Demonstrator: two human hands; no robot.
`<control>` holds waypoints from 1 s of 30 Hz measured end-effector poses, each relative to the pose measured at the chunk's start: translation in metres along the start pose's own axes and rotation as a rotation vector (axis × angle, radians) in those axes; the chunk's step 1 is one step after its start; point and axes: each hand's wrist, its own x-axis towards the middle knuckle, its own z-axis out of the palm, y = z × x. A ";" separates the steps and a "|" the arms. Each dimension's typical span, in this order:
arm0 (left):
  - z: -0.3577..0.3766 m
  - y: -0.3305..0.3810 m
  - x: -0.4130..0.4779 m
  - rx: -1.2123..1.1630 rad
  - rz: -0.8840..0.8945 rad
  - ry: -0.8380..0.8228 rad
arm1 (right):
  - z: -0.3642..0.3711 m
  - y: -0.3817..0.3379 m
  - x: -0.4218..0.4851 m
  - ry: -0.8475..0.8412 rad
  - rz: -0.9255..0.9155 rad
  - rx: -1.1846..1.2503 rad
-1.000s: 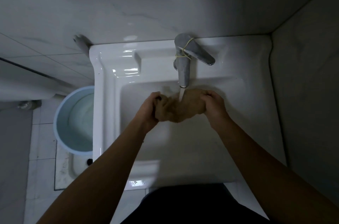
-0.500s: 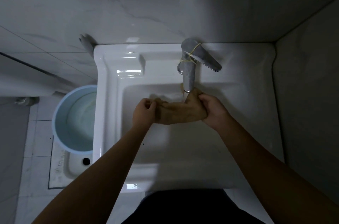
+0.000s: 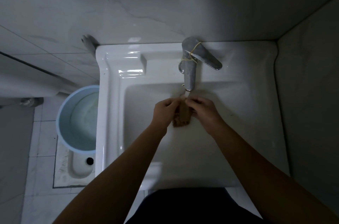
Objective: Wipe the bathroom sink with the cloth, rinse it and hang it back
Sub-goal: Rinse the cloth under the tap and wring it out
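Observation:
A brown cloth (image 3: 182,116) hangs bunched between my two hands over the basin of the white sink (image 3: 113,106), just below the spout of the chrome tap (image 3: 189,75). My left hand (image 3: 164,111) pinches the cloth's upper left part. My right hand (image 3: 204,109) pinches its upper right part. The two hands are close together, fingertips almost meeting at the cloth's top. A thin stream of water falls from the spout onto the cloth. A yellow rubber band is wound round the tap.
A light blue bucket (image 3: 64,132) with water stands on the floor left of the sink, beside a white floor pan with a dark drain hole (image 3: 89,160). Marble-tiled walls close in behind and to the right. The tap lever (image 3: 209,60) points right.
My hands have come together; the cloth, stretched sideways between them before, now hangs down bunched and narrow under the spout.

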 end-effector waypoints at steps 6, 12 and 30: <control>0.002 0.003 -0.005 -0.017 -0.015 -0.048 | -0.002 -0.006 -0.011 0.013 -0.024 0.019; 0.007 -0.001 -0.011 0.053 0.011 -0.057 | 0.006 -0.010 -0.016 0.000 -0.172 -0.184; 0.014 0.004 -0.026 0.069 0.091 -0.090 | -0.005 -0.022 -0.007 -0.001 -0.022 -0.194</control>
